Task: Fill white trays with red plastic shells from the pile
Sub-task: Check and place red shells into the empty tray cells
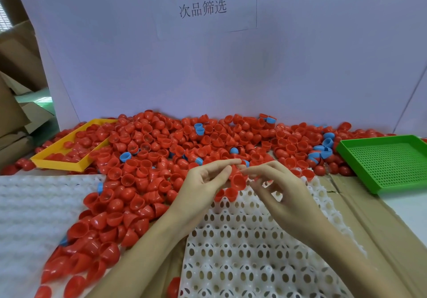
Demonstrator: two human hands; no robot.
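Red shells (pixel 161 149): loose pile across the back and left of the bench, spilling onto the far edge of the white tray (pixel 242 240). One shell (pixel 239 181), open side toward the viewer, sits between both hands above the tray's far rows. Left hand (pixel 203 186): fingers curled, seemingly pinching it from the left. Right hand (pixel 277 191): fingers curled, tips at its right; actual grip cannot be told. Empty sockets lie directly below and nearer. Blue caps (pixel 126 156) mixed in. Yellow tray (pixel 57 159) left, green tray (pixel 381 161) right, second white tray (pixel 34 205) near left.
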